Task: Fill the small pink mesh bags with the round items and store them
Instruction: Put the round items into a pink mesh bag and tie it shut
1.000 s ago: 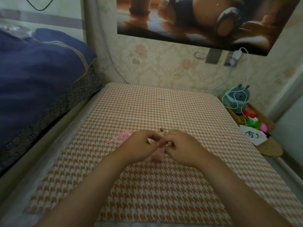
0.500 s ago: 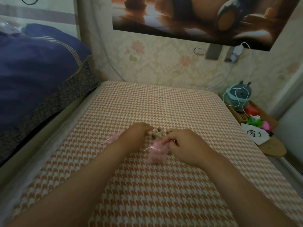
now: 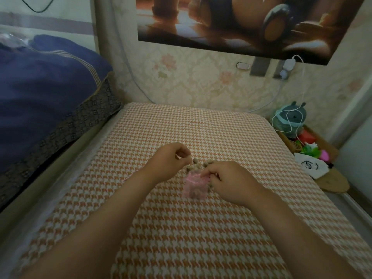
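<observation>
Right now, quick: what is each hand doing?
Left hand: fingers curled by the round items; whether it pinches one cannot be told.
Right hand: pinches the pink mesh bag at its mouth.

A small pink mesh bag (image 3: pixel 194 187) is laid on the orange-and-white houndstooth padded surface (image 3: pixel 201 248), between the left hand (image 3: pixel 171 160) and the right hand (image 3: pixel 228 179), with small round brown items (image 3: pixel 196 166) scattered just behind it. A navy quilted blanket (image 3: pixel 44 93) is piled to the surface's left.

Floral wallpaper (image 3: pixel 201 83) behind a houndstooth-covered surface (image 3: pixel 201 127), dark poster (image 3: pixel 231 23) above, navy bedding (image 3: pixel 40 93) at left
</observation>
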